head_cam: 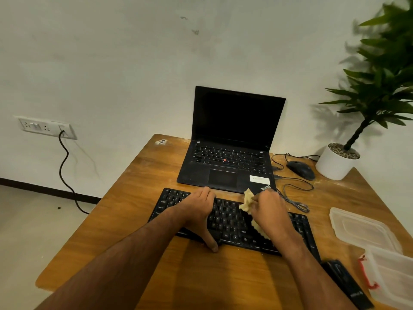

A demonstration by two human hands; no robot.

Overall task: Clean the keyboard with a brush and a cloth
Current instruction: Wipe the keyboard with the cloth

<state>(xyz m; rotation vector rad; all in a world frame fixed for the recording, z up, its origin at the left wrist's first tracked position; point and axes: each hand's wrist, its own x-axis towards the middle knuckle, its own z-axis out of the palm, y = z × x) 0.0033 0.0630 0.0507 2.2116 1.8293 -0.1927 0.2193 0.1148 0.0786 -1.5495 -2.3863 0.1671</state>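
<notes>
A black keyboard (232, 222) lies across the middle of the wooden table (125, 220), in front of the laptop. My left hand (199, 211) rests flat on the keyboard's left half, thumb hooked over its front edge. My right hand (270, 211) is closed on a crumpled pale yellow cloth (247, 201) and presses it on the keys right of centre; part of the cloth shows below the hand. A dark, brush-like object (345, 280) lies at the near right of the table, partly hidden by my right forearm.
An open black laptop (228, 162) stands behind the keyboard. A wired mouse (300, 170) with a looped cable and a white potted plant (337, 162) are at the back right. Clear plastic containers (366, 233) sit at the right edge. A cable hangs from a wall socket (47, 127).
</notes>
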